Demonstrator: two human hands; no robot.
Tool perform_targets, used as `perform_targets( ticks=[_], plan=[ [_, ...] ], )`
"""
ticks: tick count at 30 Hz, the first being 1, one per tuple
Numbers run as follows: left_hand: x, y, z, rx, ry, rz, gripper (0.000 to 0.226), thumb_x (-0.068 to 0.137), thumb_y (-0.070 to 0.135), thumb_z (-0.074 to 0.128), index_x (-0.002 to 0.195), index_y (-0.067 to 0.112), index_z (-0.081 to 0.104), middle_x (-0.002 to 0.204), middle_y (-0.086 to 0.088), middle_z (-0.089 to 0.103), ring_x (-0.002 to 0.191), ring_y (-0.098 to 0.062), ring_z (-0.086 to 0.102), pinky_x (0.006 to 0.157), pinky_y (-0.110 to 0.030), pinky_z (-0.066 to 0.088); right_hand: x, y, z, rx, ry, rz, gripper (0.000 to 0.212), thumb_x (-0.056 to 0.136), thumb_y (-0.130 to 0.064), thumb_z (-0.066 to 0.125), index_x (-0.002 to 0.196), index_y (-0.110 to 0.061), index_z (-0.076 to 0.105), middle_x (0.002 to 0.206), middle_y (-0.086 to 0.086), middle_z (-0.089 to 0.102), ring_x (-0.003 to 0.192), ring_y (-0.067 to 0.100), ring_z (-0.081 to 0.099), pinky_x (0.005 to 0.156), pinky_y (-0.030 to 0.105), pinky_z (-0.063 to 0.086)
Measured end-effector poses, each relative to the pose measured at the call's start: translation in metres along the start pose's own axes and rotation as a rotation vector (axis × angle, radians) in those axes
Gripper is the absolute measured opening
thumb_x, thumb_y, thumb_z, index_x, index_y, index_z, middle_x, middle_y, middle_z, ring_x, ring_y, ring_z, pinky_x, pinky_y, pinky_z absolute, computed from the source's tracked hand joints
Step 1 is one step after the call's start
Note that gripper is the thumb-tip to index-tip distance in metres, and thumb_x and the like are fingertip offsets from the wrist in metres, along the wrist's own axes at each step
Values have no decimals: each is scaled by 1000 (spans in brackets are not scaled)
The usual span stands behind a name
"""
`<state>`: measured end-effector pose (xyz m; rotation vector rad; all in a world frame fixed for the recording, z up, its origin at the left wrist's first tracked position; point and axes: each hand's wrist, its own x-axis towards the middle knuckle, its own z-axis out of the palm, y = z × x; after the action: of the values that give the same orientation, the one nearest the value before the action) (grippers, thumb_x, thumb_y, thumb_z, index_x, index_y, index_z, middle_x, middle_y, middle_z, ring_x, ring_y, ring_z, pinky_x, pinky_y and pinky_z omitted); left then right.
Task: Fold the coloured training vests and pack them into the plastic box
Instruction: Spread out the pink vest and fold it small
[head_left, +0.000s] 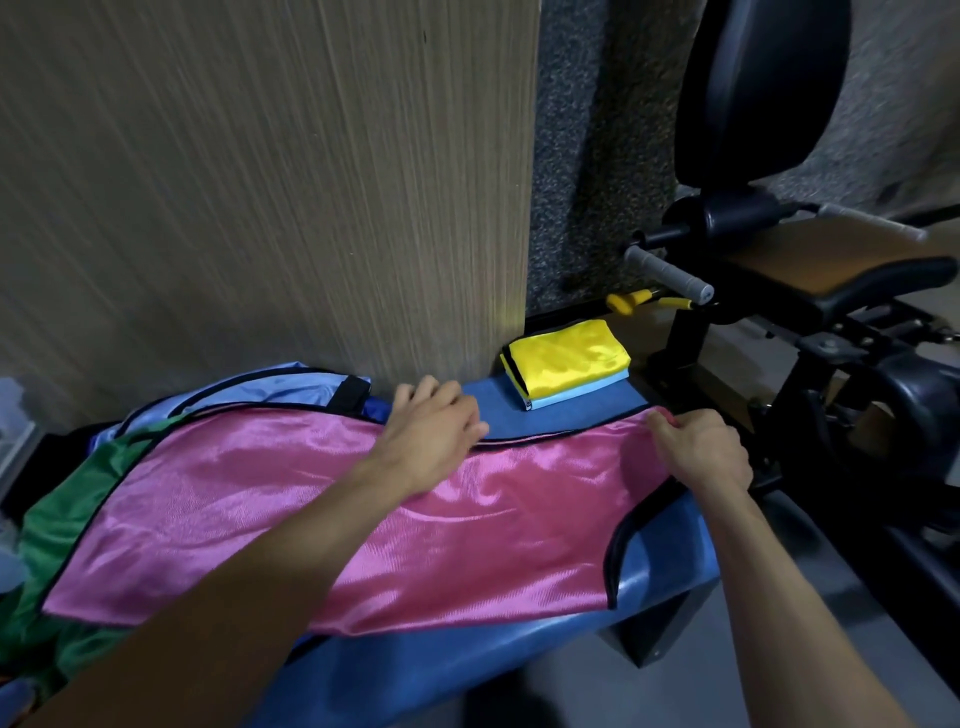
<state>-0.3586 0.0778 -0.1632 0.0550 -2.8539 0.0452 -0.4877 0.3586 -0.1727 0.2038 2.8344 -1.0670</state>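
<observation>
A shiny pink vest (332, 519) with black trim lies spread flat nearby; a folded yellow vest (571, 361) sits atop a folded light-blue vest (582, 396), far right.

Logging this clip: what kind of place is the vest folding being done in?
Most likely a gym or fitness room. A black exercise machine with grey foam handles stands to the right, the pink vest lies on a blue padded bench, and the floor looks like speckled rubber.

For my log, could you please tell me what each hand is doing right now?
Left hand: open, fingers resting on the pink vest.
Right hand: closed, gripping the pink vest's corner.
</observation>
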Motion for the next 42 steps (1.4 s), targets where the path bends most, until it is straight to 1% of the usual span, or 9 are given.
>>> perform_targets(
  ticks=[4,11,16,18,21,26,30,34,42],
  plan=[
    [7,13,5,89,-50,135,27,96,54,54,102,30,65,106,11,55,110,-18,44,98,-39,29,-2,-1,1,-21,10,-2,49,91,-58,55,94,-13,73,104,18,68,97,40,64,83,42,49],
    [28,20,-10,-167,-297,-96,43,109,40,28,85,23,59,106,3,53,110,-19,38,92,-40,25,-3,-1,-6,-30,11,-44,33,90,-51,61,87,-19,69,96,14,66,90,37,61,76,37,45],
    [40,22,-7,14,-470,-97,50,106,49,32,78,22,63,99,0,51,101,-20,35,95,-45,26,-5,-3,-12,40,40,-69,43,92,-55,57,77,-16,66,94,15,68,92,39,63,80,41,49],
    [39,24,-4,78,-436,-84,46,105,50,33,89,23,67,107,-2,54,108,-23,40,97,-46,28,-5,-4,-13,66,59,-76,45,93,-55,55,77,-14,67,92,14,68,90,39,64,80,41,49],
    [33,29,2,144,-329,-47,31,102,47,42,110,23,59,121,-2,52,117,-27,44,98,-46,31,-3,0,-10,-101,8,-28,45,91,-56,58,105,-16,70,112,15,66,106,40,62,86,41,46],
    [12,58,3,-17,43,208,24,90,20,63,112,26,61,113,3,54,106,-25,51,86,-39,40,-4,0,-14,-233,-33,-17,56,92,-62,58,122,-15,63,127,16,60,117,39,58,92,41,45],
    [-14,110,-19,-348,-105,473,28,100,45,55,125,33,59,118,10,49,107,-10,42,92,-29,39,0,0,-19,-211,-88,4,62,87,-68,62,119,-14,62,125,14,61,115,38,59,90,41,47],
    [-25,144,-26,-189,-153,758,34,94,56,58,108,26,64,109,8,55,100,-15,43,84,-33,39,4,7,-18,-186,-148,13,67,80,-70,67,115,-13,62,119,14,64,109,36,62,88,39,51],
    [-36,151,-32,105,-66,860,41,90,61,56,105,24,64,93,9,62,93,-17,46,80,-33,31,7,14,-23,-63,-224,15,67,76,-64,77,108,-7,63,109,15,65,103,35,63,81,35,49]
  ],
)
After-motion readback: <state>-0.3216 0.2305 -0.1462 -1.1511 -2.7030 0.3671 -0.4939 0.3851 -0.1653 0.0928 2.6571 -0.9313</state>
